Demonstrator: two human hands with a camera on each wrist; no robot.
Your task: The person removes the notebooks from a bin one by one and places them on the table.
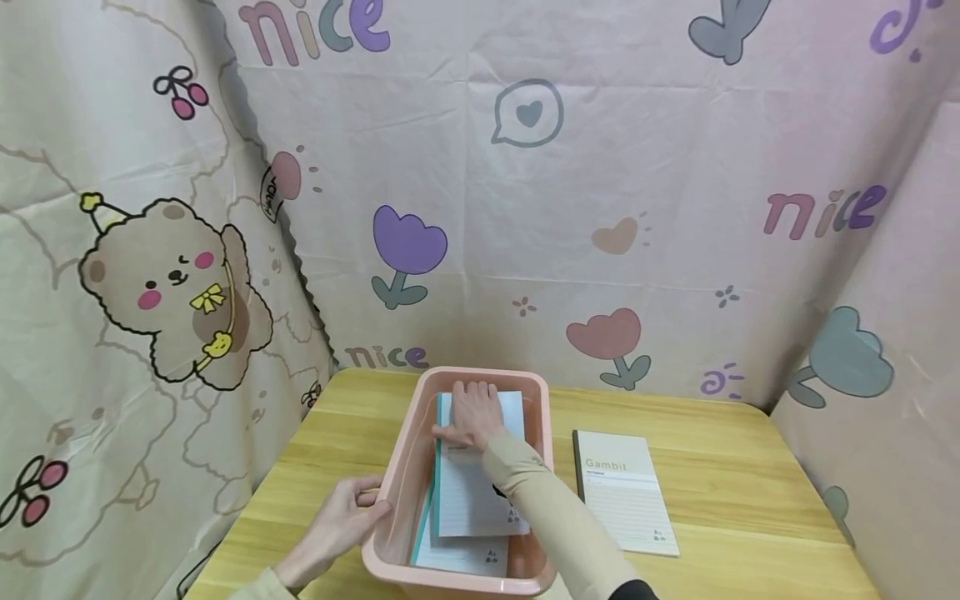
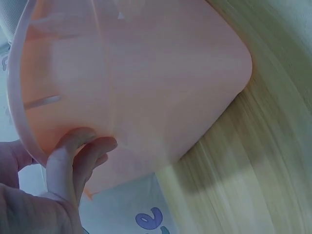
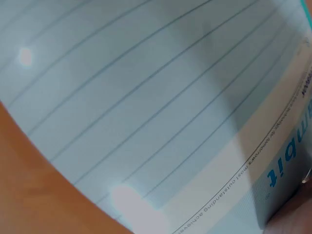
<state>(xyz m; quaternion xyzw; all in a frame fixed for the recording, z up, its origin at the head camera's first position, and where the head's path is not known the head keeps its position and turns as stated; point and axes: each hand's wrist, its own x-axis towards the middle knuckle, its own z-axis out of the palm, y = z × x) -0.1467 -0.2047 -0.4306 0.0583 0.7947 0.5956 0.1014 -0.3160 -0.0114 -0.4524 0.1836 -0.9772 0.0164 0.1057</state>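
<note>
Steadying a deep pink plastic bin (image 1: 459, 581) on a wood-grain table (image 1: 727, 475), a person's left hand (image 1: 347, 512) grips the rim on its left side, thumb over the edge and fingers curled beneath it on the outside. The right hand (image 1: 478, 415) reaches into the bin and lies on the far part of the upper notebook (image 1: 474, 500), fingers stretched out together, thumb spread toward the teal spine. Inside, this pale, lined-cover notebook overlaps a lower notebook (image 1: 456, 557), also teal along its left edge, whose near end shows below it. Outside the bin, to its right, a dark-spined notebook (image 1: 621, 496) lies flat on the table, with "Gambit" printed on its cover.
</note>
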